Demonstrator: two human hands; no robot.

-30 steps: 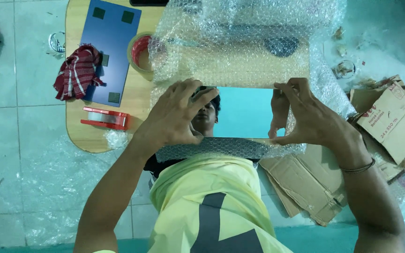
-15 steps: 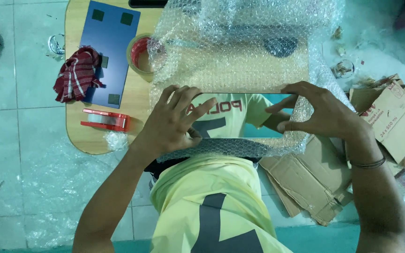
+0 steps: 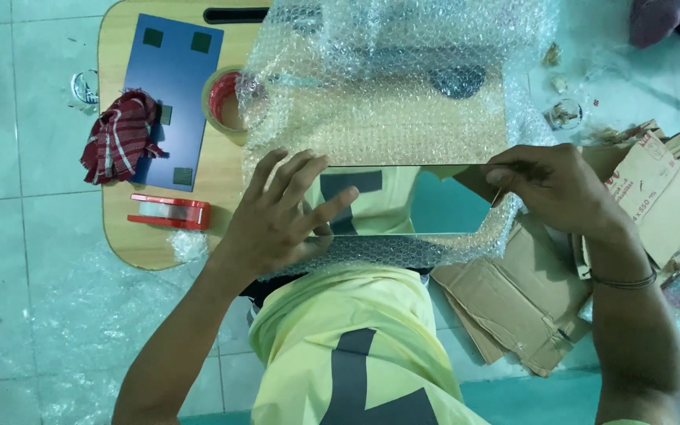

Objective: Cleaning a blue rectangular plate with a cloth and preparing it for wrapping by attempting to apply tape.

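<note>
Nearest, a long mirror [image 3: 403, 201], tilted flatter than a second earlier so its reflection has shifted, is lowered onto the bubble wrap [image 3: 387, 102] beyond, long axis lying left to right, pressed by the left hand [image 3: 281, 216], fingers spread, and pinched at its end by the right hand [image 3: 548, 185].

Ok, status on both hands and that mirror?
Left hand flat on mirror. Right hand grips its right end. Bubble wrap lies under it; nothing in the way.

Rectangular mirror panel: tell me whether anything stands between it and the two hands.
Nothing visible: the left hand lies flat on the rectangular mirror panel, and the right hand grips its right edge directly, over the clear bubble wrap.
</note>
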